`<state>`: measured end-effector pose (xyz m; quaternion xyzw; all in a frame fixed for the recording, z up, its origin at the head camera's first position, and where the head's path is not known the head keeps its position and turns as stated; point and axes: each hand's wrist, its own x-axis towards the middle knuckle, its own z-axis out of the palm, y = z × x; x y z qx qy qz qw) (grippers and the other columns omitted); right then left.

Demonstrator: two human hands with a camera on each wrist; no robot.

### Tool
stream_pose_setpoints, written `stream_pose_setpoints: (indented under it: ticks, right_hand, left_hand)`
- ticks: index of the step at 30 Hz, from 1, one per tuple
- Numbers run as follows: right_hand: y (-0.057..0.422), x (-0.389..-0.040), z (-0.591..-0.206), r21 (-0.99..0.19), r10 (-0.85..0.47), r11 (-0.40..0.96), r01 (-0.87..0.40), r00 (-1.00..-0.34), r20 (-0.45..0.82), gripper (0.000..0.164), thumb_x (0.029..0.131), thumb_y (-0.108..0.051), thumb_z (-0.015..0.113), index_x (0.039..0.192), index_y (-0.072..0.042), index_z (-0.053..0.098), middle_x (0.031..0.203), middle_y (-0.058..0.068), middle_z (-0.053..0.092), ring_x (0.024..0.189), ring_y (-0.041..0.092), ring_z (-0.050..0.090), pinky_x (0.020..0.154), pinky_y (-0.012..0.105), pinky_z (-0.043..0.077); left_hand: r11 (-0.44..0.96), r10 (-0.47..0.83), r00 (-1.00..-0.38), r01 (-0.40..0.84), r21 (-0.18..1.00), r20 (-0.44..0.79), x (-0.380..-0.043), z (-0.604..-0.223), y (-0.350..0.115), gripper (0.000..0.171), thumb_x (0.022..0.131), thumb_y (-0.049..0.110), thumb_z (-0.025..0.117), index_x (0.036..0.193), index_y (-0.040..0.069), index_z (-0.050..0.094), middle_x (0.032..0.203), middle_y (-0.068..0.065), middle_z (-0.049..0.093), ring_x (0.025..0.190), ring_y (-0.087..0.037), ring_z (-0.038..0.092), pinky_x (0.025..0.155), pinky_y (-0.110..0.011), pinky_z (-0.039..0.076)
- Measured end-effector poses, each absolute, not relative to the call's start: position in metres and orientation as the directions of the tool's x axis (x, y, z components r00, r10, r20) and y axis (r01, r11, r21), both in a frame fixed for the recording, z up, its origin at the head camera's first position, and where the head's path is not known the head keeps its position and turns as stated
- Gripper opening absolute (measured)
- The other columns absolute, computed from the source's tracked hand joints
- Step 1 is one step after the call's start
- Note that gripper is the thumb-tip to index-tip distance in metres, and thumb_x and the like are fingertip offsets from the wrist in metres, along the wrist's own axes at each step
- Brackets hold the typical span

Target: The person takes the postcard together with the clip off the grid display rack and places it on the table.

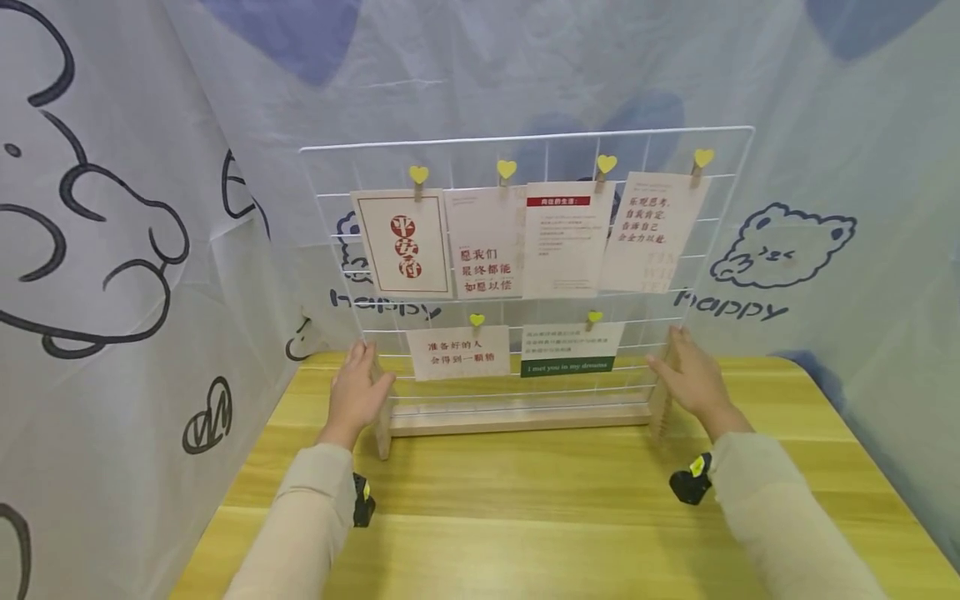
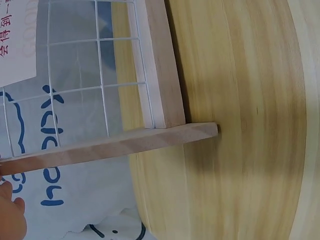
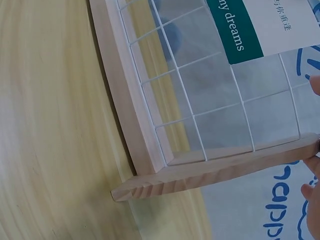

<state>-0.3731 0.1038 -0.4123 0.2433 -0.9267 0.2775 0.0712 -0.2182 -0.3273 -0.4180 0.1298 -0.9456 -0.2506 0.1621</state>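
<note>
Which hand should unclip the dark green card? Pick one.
Probably right: the right hand rests at the grid stand's right side, nearer the dark green card. The left hand sits at the far end.

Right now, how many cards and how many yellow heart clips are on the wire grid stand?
Cards: 6
Yellow heart clips: 6
Total on the wire grid stand: 12

Small print on the white card (image 1: pixel 564 237) is too tiny to read.
</note>
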Motion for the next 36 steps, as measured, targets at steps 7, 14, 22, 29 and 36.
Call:
stream_pose_setpoints:
  ticks: [7, 14, 22, 29, 36]
  right_hand:
    - [0.109, -0.37, -0.41, -0.448, -0.411, 0.761, -0.469, -0.883, 0.226, 0.069, 0.091, -0.043, 0.031, 0.132, 0.009, 0.013, 0.135, 0.03, 0.013, 0.121, 0.046, 0.013, 0.097, 0.056, 0.01]
    - [0.114, -0.373, -0.414, -0.423, -0.421, 0.766, -0.484, -0.875, 0.241, 0.066, 0.091, -0.038, 0.034, 0.131, 0.011, 0.016, 0.132, 0.032, 0.016, 0.119, 0.048, 0.016, 0.095, 0.058, 0.009]
    - [0.115, -0.377, -0.414, -0.4, -0.416, 0.776, -0.488, -0.872, 0.256, 0.07, 0.09, -0.045, 0.03, 0.131, 0.01, 0.018, 0.132, 0.033, 0.017, 0.116, 0.05, 0.019, 0.093, 0.06, 0.01]
    - [0.112, -0.379, -0.411, -0.395, -0.416, 0.778, -0.488, -0.872, 0.259, 0.068, 0.091, -0.044, 0.03, 0.131, 0.01, 0.02, 0.131, 0.032, 0.019, 0.115, 0.05, 0.02, 0.093, 0.06, 0.012]
    - [0.108, -0.377, -0.411, -0.414, -0.41, 0.77, -0.486, -0.874, 0.262, 0.068, 0.09, -0.045, 0.029, 0.131, 0.008, 0.02, 0.132, 0.031, 0.018, 0.117, 0.049, 0.019, 0.093, 0.06, 0.009]
  left_hand:
    - [0.849, -0.315, -0.927, -0.179, 0.496, 0.204, -0.218, -0.418, -0.323, 0.063, 0.086, 0.034, 0.041, 0.134, -0.001, 0.02, 0.14, -0.019, 0.01, 0.127, -0.032, 0.007, 0.099, -0.052, 0.005]
    - [0.832, -0.333, -0.925, -0.196, 0.52, 0.184, -0.222, -0.419, -0.32, 0.063, 0.087, 0.035, 0.039, 0.136, 0.002, 0.018, 0.142, -0.015, 0.007, 0.128, -0.029, 0.005, 0.1, -0.05, 0.003]
    - [0.828, -0.329, -0.927, -0.193, 0.526, 0.179, -0.224, -0.417, -0.319, 0.064, 0.086, 0.036, 0.039, 0.136, 0.002, 0.018, 0.142, -0.015, 0.007, 0.128, -0.028, 0.005, 0.1, -0.05, 0.005]
    - [0.836, -0.321, -0.929, -0.186, 0.517, 0.185, -0.222, -0.414, -0.322, 0.065, 0.085, 0.036, 0.04, 0.136, 0.001, 0.018, 0.141, -0.016, 0.007, 0.128, -0.03, 0.007, 0.1, -0.051, 0.007]
    - [0.832, -0.323, -0.929, -0.188, 0.522, 0.18, -0.215, -0.41, -0.325, 0.065, 0.086, 0.035, 0.041, 0.136, 0.001, 0.017, 0.141, -0.016, 0.006, 0.128, -0.03, 0.007, 0.099, -0.052, 0.007]
